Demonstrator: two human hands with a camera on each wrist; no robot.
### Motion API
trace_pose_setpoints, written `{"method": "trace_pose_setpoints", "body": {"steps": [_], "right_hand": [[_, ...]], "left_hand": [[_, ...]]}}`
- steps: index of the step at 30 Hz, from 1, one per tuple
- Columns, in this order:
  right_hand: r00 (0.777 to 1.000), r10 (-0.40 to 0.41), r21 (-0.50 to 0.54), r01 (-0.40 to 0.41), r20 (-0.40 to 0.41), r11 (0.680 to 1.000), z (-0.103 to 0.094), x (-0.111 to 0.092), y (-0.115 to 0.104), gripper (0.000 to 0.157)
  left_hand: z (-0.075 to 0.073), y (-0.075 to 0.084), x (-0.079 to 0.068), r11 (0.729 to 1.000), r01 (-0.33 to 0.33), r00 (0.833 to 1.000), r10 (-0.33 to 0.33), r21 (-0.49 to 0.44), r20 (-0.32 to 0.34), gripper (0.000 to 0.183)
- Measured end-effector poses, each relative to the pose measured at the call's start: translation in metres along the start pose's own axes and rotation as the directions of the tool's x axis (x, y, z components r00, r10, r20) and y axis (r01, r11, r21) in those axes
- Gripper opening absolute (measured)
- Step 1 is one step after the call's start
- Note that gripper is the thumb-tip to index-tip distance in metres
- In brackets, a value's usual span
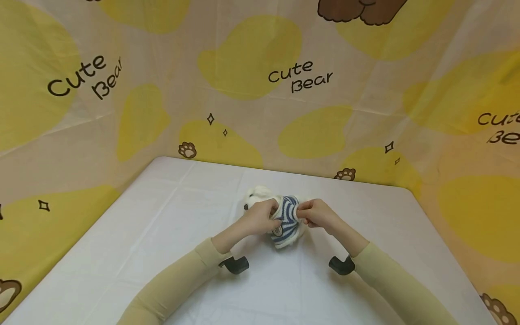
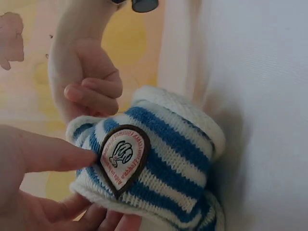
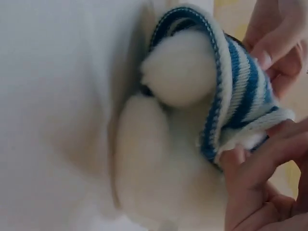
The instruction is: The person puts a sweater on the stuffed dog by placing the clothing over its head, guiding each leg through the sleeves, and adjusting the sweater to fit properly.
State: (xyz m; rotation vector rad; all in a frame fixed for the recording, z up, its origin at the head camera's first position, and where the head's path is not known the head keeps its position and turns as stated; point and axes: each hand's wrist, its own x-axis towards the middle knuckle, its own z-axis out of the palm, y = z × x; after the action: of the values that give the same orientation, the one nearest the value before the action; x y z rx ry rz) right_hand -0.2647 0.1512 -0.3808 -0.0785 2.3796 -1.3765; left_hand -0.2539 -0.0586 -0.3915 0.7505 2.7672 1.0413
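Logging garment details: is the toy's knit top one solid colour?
No, the knit top shows blue and white stripes.

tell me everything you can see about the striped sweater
The striped sweater is blue and white and looks knitted, with pale edges and a dark-rimmed, lettered teardrop patch. It wraps a white plush toy on the table, one edge gaping. The left hand grips it beside the patch; the right hand pinches a pale edge.

Badge text point(image 1: 277, 230) — seemingly too small, head view; bear print point(image 1: 361, 11) — cropped.
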Motion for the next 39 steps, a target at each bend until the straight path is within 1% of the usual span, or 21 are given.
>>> {"method": "trace_pose_setpoints", "body": {"steps": [1,3,5,8,11,15,17,19,22,23,25,28,31,33,35,37,39], "right_hand": [[1.000,-0.009,-0.045,0.009,0.004,0.999,0.000,0.000,-0.001,0.019],[1.000,-0.015,-0.099,0.016,0.014,0.995,0.002,0.000,-0.004,0.020],[0.999,-0.013,-0.115,0.017,0.037,0.993,0.002,0.000,-0.005,0.023],[0.998,-0.021,-0.111,0.028,0.065,0.993,0.004,0.000,-0.004,0.024],[0.996,-0.045,-0.093,0.053,0.078,0.994,0.006,0.001,-0.003,0.022],[0.996,-0.071,-0.067,0.074,0.047,0.995,0.008,0.001,-0.003,0.015],[0.997,-0.066,-0.060,0.068,0.025,0.996,0.008,0.001,-0.003,0.009],[0.998,-0.055,-0.050,0.055,0.005,0.997,0.009,0.001,-0.004,0.006],[0.998,-0.046,-0.018,0.045,-0.030,0.999,0.011,0.001,-0.005,0.015],[0.998,-0.040,0.001,0.040,-0.040,0.999,0.012,0.001,-0.005,0.016],[0.998,-0.025,0.049,0.028,-0.065,0.998,0.014,0.001,-0.004,0.014],[0.997,0.002,0.141,0.009,-0.080,0.990,0.015,0.001,-0.002,0.011],[0.997,0.014,0.242,0.004,-0.071,0.970,0.015,0.001,0.001,0.018],[0.999,0.019,0.324,-0.003,-0.046,0.946,0.015,0.001,0.002,0.023],[0.999,0.031,0.418,-0.024,-0.009,0.908,0.015,0.001,0.003,0.024],[0.998,0.052,0.508,-0.061,0.032,0.859,0.016,0.001,0.003,0.021],[0.995,0.072,0.573,-0.096,0.063,0.814,0.016,0.002,0.004,0.020]], "left_hand": [[0.000,0.000,0.001,1.000,0.013,1.000,-0.013,-0.026,0.000,0.025],[0.000,0.001,0.003,0.997,0.040,0.999,-0.043,-0.073,-0.029,0.025],[0.001,0.001,0.006,0.994,0.058,0.994,-0.066,-0.095,-0.083,0.026],[0.004,0.004,0.008,0.991,0.075,0.982,-0.093,-0.112,-0.162,0.026],[0.006,0.006,0.008,0.990,0.064,0.975,-0.089,-0.125,-0.206,0.022],[0.007,0.008,0.007,0.992,0.025,0.971,-0.053,-0.122,-0.233,0.018],[0.008,0.009,0.007,0.995,0.000,0.968,-0.025,-0.098,-0.251,0.017],[0.009,0.008,0.008,0.999,-0.022,0.962,0.009,-0.044,-0.274,0.016],[0.010,0.007,0.008,0.997,-0.034,0.944,0.053,0.063,-0.325,0.017],[0.010,0.007,0.008,0.995,-0.027,0.939,0.060,0.099,-0.340,0.017],[0.010,0.007,0.007,0.988,-0.003,0.930,0.059,0.155,-0.363,0.019],[0.010,0.005,0.007,0.976,0.051,0.927,0.033,0.213,-0.373,0.020],[0.009,0.003,0.005,0.967,0.090,0.927,0.007,0.240,-0.376,0.020],[0.009,0.002,0.005,0.964,0.097,0.926,0.004,0.249,-0.378,0.019],[0.009,0.002,0.003,0.961,0.096,0.928,0.008,0.259,-0.373,0.019],[0.009,0.003,0.002,0.957,0.092,0.928,0.017,0.274,-0.371,0.020],[0.010,0.003,0.001,0.956,0.085,0.927,0.027,0.280,-0.374,0.020]]}}
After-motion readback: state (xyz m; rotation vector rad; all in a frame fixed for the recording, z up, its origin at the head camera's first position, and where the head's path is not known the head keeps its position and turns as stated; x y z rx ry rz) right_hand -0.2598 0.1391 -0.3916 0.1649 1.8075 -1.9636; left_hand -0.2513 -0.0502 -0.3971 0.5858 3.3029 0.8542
